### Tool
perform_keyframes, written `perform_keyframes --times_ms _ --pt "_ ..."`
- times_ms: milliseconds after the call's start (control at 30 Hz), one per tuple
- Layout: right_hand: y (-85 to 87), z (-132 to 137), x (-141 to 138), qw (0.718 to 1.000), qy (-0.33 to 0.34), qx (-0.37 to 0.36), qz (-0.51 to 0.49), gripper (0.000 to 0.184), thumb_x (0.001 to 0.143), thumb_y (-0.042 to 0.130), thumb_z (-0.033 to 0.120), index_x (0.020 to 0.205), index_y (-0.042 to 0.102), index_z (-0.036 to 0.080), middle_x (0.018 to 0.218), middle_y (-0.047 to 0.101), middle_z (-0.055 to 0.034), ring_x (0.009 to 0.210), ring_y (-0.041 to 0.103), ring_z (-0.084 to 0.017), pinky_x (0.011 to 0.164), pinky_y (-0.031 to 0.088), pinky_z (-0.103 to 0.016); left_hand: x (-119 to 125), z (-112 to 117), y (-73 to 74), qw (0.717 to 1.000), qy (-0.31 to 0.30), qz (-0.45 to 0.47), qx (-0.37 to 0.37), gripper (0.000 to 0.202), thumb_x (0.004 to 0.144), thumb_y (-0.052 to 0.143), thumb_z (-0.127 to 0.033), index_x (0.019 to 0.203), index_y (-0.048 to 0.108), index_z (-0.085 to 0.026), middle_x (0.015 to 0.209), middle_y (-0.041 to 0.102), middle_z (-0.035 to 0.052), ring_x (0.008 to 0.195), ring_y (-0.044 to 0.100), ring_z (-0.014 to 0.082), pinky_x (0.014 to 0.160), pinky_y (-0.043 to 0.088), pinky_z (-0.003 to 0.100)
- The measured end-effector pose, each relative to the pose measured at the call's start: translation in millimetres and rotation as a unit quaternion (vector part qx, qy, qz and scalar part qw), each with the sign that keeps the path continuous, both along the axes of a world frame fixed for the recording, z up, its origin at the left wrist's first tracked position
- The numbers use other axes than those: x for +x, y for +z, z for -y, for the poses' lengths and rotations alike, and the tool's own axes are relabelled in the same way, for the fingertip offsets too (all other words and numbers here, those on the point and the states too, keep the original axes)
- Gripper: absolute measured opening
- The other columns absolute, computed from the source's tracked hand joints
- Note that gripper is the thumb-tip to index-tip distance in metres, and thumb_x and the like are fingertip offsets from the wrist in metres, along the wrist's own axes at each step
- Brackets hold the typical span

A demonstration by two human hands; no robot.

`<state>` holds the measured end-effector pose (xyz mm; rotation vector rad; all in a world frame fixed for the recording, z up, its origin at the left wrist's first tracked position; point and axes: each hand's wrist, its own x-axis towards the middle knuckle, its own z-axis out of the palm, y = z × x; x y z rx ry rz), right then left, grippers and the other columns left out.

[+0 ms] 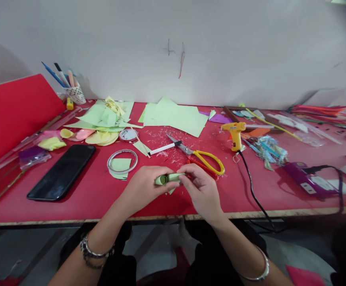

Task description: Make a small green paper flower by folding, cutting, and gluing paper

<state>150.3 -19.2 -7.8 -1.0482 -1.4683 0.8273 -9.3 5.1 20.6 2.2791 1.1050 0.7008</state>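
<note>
Both hands meet over the front edge of the red table [86, 198]. My left hand [144, 186] and my right hand [201, 188] are each closed on one end of a light green rolled paper tube [168, 178], held level between them. Yellow-handled scissors [202, 159] lie just beyond my right hand. A white marker [164, 149] with a black cap rests beside the scissor blades. A clear tape ring [122, 161] with a green paper scrap inside sits beyond my left hand.
A black phone [62, 171] lies at the left. Green paper sheets [175, 115] and cut scraps [107, 119] cover the back. A yellow glue gun [235, 134] stands at the right, its black cord running off the edge. A pen cup [75, 94] stands at the back left.
</note>
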Motion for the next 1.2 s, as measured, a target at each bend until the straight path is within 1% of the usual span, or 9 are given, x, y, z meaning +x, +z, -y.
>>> perform_keyframes --times_ms 133,333,467,533,600,667,733,967,1200 --pt "-1.7 0.7 -1.0 1.000 -0.020 -0.004 -0.009 0.007 0.081 0.052 0.021 0.086 0.057 0.020 0.080 0.058 -0.0005 0.071 0.056 -0.010 0.065 0.048 -0.022 0.2 -0.5 -0.5 1.000 0.008 0.010 -0.013 0.025 0.081 0.052 -0.038 0.071 0.055 -0.015 0.060 0.054 -0.0048 0.055 0.044 0.0073 0.051 0.029 0.018" --pt "-3.1 -2.1 0.4 0.999 0.046 -0.019 -0.004 0.012 0.079 0.053 0.020 0.090 0.057 0.020 0.084 0.057 -0.0020 0.076 0.057 -0.012 0.066 0.048 -0.023 -1.2 -1.1 -1.1 1.000 0.016 -0.004 -0.022 0.038 0.086 0.041 -0.041 0.064 0.053 -0.013 0.054 0.049 -0.0044 0.050 0.041 0.0065 0.047 0.024 0.018" --pt "-1.9 -4.0 2.8 0.998 0.051 -0.044 0.015 0.008 0.079 0.052 0.022 0.084 0.058 0.019 0.080 0.058 -0.0016 0.072 0.056 -0.011 0.063 0.047 -0.022 -0.6 -1.6 -2.7 0.999 0.011 -0.033 -0.021 0.038 0.086 0.041 -0.041 0.063 0.053 -0.014 0.055 0.050 -0.0034 0.052 0.043 0.0076 0.049 0.024 0.020" --pt "-2.0 -6.2 5.8 0.997 0.043 -0.059 0.024 0.008 0.080 0.051 0.023 0.083 0.057 0.019 0.078 0.058 -0.0015 0.069 0.056 -0.011 0.062 0.047 -0.022 0.1 -1.8 -3.3 0.999 0.019 -0.039 -0.023 0.032 0.084 0.045 -0.041 0.069 0.055 -0.015 0.058 0.052 -0.0033 0.053 0.045 0.0084 0.050 0.027 0.020" --pt "-3.5 -9.9 10.4 0.996 0.031 -0.068 0.041 0.010 0.080 0.051 0.025 0.085 0.057 0.018 0.078 0.059 -0.0019 0.069 0.057 -0.012 0.064 0.048 -0.023 0.4 -2.1 -3.7 0.998 0.030 -0.030 -0.036 0.024 0.082 0.048 -0.041 0.086 0.057 -0.018 0.070 0.058 -0.0028 0.058 0.049 0.0094 0.053 0.032 0.020" --pt "-6.4 -14.6 15.8 0.995 0.010 -0.069 0.078 0.012 0.080 0.051 0.026 0.086 0.058 0.018 0.081 0.062 -0.0028 0.072 0.058 -0.014 0.066 0.048 -0.025 0.1 -2.4 -4.3 0.998 0.039 -0.024 -0.051 0.028 0.081 0.051 -0.040 0.103 0.053 -0.023 0.084 0.061 -0.0015 0.065 0.053 0.0111 0.057 0.037 0.021" --pt "-10.0 -18.9 20.1 0.990 -0.020 -0.055 0.124 0.013 0.080 0.051 0.026 0.086 0.059 0.018 0.082 0.063 -0.0036 0.075 0.059 -0.015 0.068 0.048 -0.027 -0.5 -2.9 -5.3 0.997 0.045 -0.029 -0.055 0.033 0.079 0.052 -0.037 0.110 0.049 -0.024 0.090 0.061 0.0002 0.070 0.055 0.0134 0.061 0.040 0.024" --pt "-16.5 -24.0 20.5 0.976 -0.037 -0.026 0.211 0.010 0.079 0.051 0.020 0.084 0.059 0.017 0.082 0.062 -0.0050 0.074 0.059 -0.015 0.068 0.049 -0.027 -0.8 -4.3 -9.3 0.997 0.054 -0.025 -0.040 0.018 0.083 0.047 -0.027 0.099 0.047 -0.021 0.096 0.059 0.0030 0.084 0.055 0.0164 0.069 0.041 0.026" --pt "-15.9 -24.2 17.8 0.979 -0.010 -0.015 0.202 0.012 0.077 0.051 0.014 0.086 0.057 0.018 0.084 0.060 -0.0033 0.075 0.058 -0.014 0.067 0.049 -0.025 -1.4 -5.8 -13.2 0.993 0.045 -0.098 -0.048 0.010 0.086 0.040 -0.029 0.088 0.045 -0.020 0.077 0.057 -0.0003 0.067 0.052 0.0144 0.059 0.036 0.024"
